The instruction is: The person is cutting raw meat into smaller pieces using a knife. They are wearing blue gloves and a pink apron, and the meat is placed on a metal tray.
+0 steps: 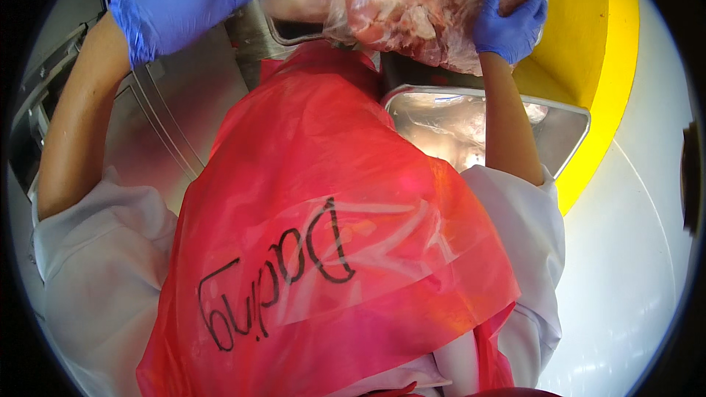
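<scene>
A large piece of raw meat (419, 26), pink with pale fat, lies across the top of the view, and a clear plastic film (338, 23) shows at its left part. My right hand (511, 26), in a blue glove, grips the meat's right end, thumb and fingers pressed around it. At the left, my blue-gloved left hand (184, 7) reaches toward the other end. Its fingers blur into a greyish strip along the top edge; whether they hold that strip cannot be made out. Beneath the meat, a metal tray (283, 38) shows its rim.
A second metal tray (570, 136) sits nearer at the right, with something pale and shiny in it. A yellow curved edge (621, 51) borders the right side. Steel panels (176, 114) stand at the left. My red plastic apron (331, 176) fills the middle.
</scene>
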`<state>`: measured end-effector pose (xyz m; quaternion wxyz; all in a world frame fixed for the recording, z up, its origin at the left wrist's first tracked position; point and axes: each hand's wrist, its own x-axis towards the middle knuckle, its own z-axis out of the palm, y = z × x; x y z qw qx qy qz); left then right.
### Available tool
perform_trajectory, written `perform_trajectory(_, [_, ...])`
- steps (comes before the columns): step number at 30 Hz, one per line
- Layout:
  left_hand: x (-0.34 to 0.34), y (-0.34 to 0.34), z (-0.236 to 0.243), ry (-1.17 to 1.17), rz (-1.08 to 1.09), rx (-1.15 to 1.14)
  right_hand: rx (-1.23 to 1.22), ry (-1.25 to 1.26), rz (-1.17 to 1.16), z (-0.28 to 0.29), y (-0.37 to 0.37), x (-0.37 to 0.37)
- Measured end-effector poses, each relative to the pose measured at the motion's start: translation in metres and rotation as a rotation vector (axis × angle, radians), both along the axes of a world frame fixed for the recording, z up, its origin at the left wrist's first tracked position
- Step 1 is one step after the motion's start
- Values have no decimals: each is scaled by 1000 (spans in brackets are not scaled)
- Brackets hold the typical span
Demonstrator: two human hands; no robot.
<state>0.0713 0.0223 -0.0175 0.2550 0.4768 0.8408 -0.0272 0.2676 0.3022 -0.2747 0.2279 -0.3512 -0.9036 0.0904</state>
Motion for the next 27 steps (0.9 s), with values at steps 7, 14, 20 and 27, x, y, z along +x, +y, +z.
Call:
perform_trajectory(7, [-42,17,-11,-320,46,-171,-48,8,57,4,-4,-7])
perform_trajectory(14, [34,-61,-126,-453,379,297,-28,-66,-10,-11,6,7])
perform_trajectory(20, [59,-76,-170,-326,321,378,-29,-64,-36,-1,-1,1])
perform_trajectory(27, [74,-79,-202,-325,370,460,-62,-96,-100,4,-6,-1])
